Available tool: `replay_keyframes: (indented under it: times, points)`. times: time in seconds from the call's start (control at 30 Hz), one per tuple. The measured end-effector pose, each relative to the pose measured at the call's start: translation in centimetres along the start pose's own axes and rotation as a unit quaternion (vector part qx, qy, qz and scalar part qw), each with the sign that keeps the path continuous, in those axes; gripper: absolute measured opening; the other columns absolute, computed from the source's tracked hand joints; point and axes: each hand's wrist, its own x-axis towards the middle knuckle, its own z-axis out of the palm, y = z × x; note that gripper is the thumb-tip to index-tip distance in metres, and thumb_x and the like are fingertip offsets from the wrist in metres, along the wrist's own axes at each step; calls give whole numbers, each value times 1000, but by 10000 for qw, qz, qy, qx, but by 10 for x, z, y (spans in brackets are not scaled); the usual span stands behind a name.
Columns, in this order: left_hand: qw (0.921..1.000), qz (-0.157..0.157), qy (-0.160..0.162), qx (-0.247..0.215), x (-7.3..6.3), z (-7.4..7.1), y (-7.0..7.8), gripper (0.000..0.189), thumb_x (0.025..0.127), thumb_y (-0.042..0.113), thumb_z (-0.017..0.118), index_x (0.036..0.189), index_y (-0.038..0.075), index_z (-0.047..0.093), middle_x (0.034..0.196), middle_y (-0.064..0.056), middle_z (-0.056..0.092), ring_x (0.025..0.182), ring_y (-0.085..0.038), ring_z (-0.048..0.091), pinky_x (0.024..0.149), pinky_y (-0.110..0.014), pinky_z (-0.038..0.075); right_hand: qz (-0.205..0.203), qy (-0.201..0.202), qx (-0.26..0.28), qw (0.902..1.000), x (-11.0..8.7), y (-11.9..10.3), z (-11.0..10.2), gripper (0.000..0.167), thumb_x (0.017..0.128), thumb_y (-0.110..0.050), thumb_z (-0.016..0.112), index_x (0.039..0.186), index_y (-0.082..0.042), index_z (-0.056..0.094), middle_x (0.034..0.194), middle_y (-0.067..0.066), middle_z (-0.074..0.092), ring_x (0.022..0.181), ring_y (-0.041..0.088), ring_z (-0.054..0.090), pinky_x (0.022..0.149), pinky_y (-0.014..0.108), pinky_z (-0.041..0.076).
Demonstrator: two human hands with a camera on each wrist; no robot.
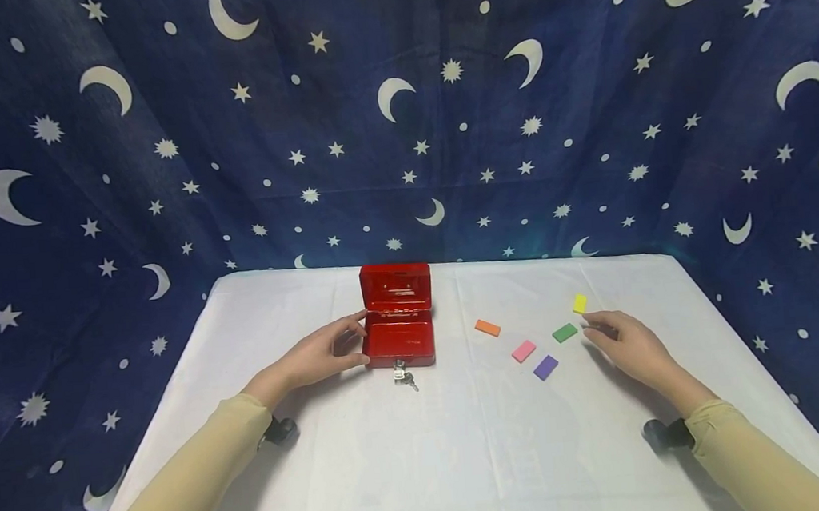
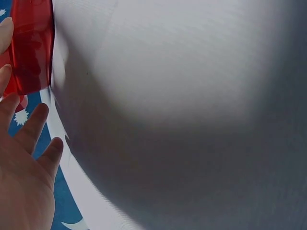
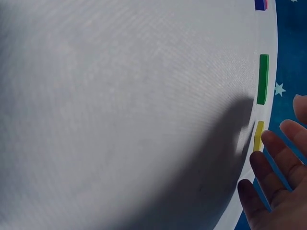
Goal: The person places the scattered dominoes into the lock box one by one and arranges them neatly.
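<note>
A small red metal cash box [image 1: 399, 340] stands with its lid raised. My left hand [image 1: 322, 353] is at its left side, with thumb and fingertips right at the wall and the front corner. In the left wrist view, the fingers of the left hand [image 2: 26, 158] are spread next to the red box [image 2: 32, 48]. My right hand [image 1: 628, 346] hovers with relaxed fingers beside the yellow block [image 1: 580, 304] and the green block [image 1: 565, 332]. In the right wrist view, fingertips of the right hand [image 3: 276, 187] overlap the edge of the yellow block [image 3: 258, 135].
A padlock with keys [image 1: 403, 373] hangs at the box front. An orange block [image 1: 488, 328], a pink block [image 1: 524, 351] and a purple block [image 1: 546, 367] lie on the white tablecloth [image 1: 426, 463] right of the box. A star-patterned curtain [image 1: 348, 212] rises behind the table.
</note>
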Motion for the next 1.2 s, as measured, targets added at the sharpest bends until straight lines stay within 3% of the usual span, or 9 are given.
replay_keyframes:
  times: [0.5,0.7,1.2]
  points:
    - [9998,74,42,-182,0,1,-3,41,87,46,81,116,30,57,162,12,37,149,-19,35,117,-57,32,137,-38,151,9998,7,-1,-4,58,106,-41,53,146,0,49,141,27,53,126,47,52,100,62,47]
    - [9996,118,68,-265,0,1,-4,45,85,49,81,117,29,57,161,11,38,148,-18,37,117,-54,33,48,-21,48,10000,15,1,-7,55,105,-33,57,146,2,49,141,30,52,127,50,51,100,63,47]
    - [9998,17,-56,-209,5,0,-3,45,84,47,83,118,32,56,162,11,36,148,-20,37,116,-59,33,351,-64,-58,9993,35,15,-9,57,105,-31,58,148,3,44,142,31,50,130,50,47,105,64,42]
